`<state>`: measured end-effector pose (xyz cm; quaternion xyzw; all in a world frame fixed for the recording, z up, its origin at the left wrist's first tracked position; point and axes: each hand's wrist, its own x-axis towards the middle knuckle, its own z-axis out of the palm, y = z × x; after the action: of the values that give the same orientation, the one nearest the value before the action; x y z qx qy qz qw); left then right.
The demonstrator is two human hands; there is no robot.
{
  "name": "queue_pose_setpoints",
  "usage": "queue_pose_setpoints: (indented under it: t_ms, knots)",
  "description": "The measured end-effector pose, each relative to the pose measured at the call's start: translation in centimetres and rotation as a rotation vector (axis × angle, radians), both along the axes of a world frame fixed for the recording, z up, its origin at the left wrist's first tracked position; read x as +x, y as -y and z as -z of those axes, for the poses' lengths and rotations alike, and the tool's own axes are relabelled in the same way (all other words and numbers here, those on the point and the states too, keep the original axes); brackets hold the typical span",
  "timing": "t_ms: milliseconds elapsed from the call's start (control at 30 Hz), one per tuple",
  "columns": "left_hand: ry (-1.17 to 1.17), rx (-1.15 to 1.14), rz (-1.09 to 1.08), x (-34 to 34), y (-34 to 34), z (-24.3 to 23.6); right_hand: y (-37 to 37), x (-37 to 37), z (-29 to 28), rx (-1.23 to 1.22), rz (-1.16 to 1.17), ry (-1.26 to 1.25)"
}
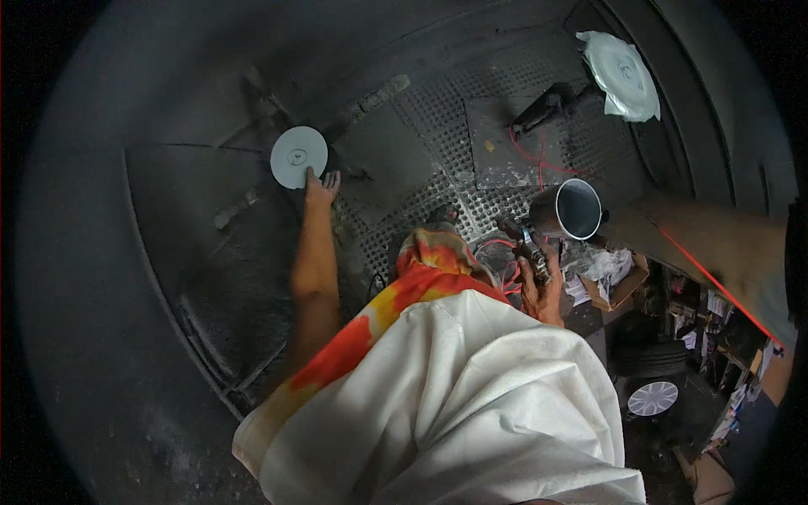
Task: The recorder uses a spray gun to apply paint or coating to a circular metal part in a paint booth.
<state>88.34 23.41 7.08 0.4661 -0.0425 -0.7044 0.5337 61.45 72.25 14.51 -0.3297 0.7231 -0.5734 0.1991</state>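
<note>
Left hand, fingers loosely spread, could slip and smear the white disc; right hand grips a spray gun

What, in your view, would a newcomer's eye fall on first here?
Probably the pale disc, bright against the dark surroundings at upper left, with the left hand at its lower edge. Then the grey cup right of centre, above the right hand, which grips a metal tool.

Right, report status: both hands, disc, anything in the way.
Left hand at lower edge of white disc. Right hand holding spray gun. Nothing seen blocking disc.
</note>
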Motion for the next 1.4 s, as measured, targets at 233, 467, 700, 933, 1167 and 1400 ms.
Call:
queue_pose_setpoints:
  t_ms: [233,467,700,933,1167,1400]
  knots:
    - [-0.116,0.069,-0.102,-4.4,4.5,5.3,4.7,-3.6,-0.6,-0.007,-0.004,0.044]
    - [0.090,-0.013,-0.144,-3.3,7.7,4.0,6.8,-7.2,-0.5,-0.096,-0.178,-0.371]
    - [0.959,-0.531,0.221,-10.5,-2.6,-4.2,7.8,-8.4,-0.5,-0.195,-0.303,-0.262]
    - [0.932,-1.153,0.890,-21.1,-13.7,-8.7,8.3,-8.2,-2.3,-0.303,-0.353,-0.181]
    - [1.045,-1.378,1.100,-22.3,-16.0,-13.1,4.5,-8.0,-4.9,-0.287,-0.093,-0.222]
    - [0.634,-1.248,1.035,-26.7,-16.2,-18.9,-2.0,-4.9,-8.6,-0.169,0.103,-0.130]
